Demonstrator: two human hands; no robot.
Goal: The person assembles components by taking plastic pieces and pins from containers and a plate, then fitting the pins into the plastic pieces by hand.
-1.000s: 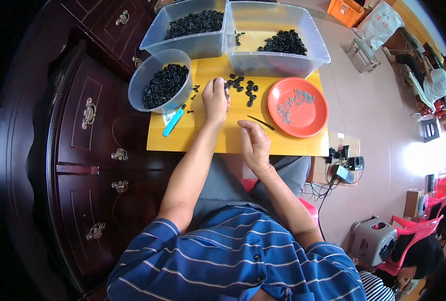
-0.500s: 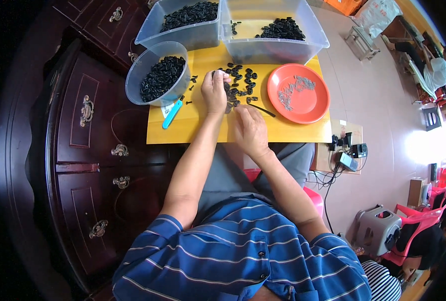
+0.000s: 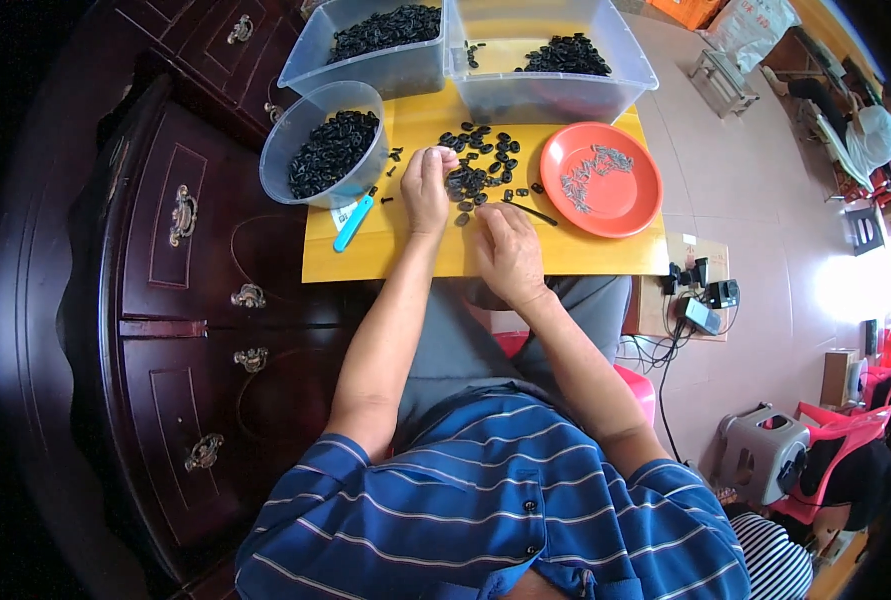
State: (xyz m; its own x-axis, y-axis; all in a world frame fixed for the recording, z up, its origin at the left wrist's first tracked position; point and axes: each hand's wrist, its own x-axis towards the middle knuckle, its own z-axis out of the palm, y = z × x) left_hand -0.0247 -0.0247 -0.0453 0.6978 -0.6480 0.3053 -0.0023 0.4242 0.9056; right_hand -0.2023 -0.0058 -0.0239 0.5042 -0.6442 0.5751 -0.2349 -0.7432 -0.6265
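Note:
On a yellow tabletop (image 3: pixel 565 258) lie several small black oval plastic pieces (image 3: pixel 468 182), in a loose pile and scattered behind it. Left of the pile, my left hand (image 3: pixel 428 192) is closed, its fingers curled toward the thumb; what they pinch is too small to make out. My right hand (image 3: pixel 510 252) rests just in front of the pile, its fingers bent in and mostly hidden by the back of the hand, so I cannot see what is in them. A thin black stick (image 3: pixel 533 212) lies beside it. To the right, an orange-red plate (image 3: pixel 637 215) carries small silvery metal pins (image 3: pixel 577 190).
A clear round tub (image 3: pixel 373 165) of black pieces stands at the left, with a turquoise-handled knife (image 3: pixel 353 224) before it. Two clear bins, left (image 3: pixel 405 72) and right (image 3: pixel 545 98), hold more black pieces at the back. Dark wooden drawers (image 3: pixel 165 250) line the left side.
The view has shifted slightly. My right hand, blurred before, is now steadier near the pile. My left hand keeps its curled pose beside the pieces.

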